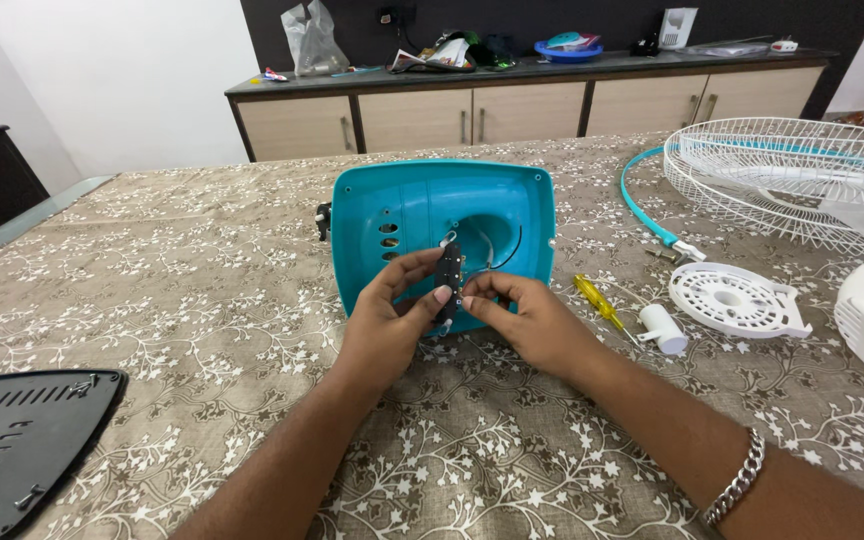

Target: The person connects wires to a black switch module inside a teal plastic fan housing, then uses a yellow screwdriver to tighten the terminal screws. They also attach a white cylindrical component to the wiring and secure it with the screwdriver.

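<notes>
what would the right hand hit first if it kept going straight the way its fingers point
Likely the small black switch part the right hand already pinches; past it, the left hand fingers. Depth is hard to judge.

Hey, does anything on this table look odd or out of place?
Yes: the teal plastic fan housing lies open with loose wires showing, and the white wire fan guard sits detached at the table's far right.

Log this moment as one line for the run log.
left hand: holds small black switch block | right hand: pinches its lower end | behind: open teal plastic fan base shell | yellow-handled screwdriver: on table
</notes>
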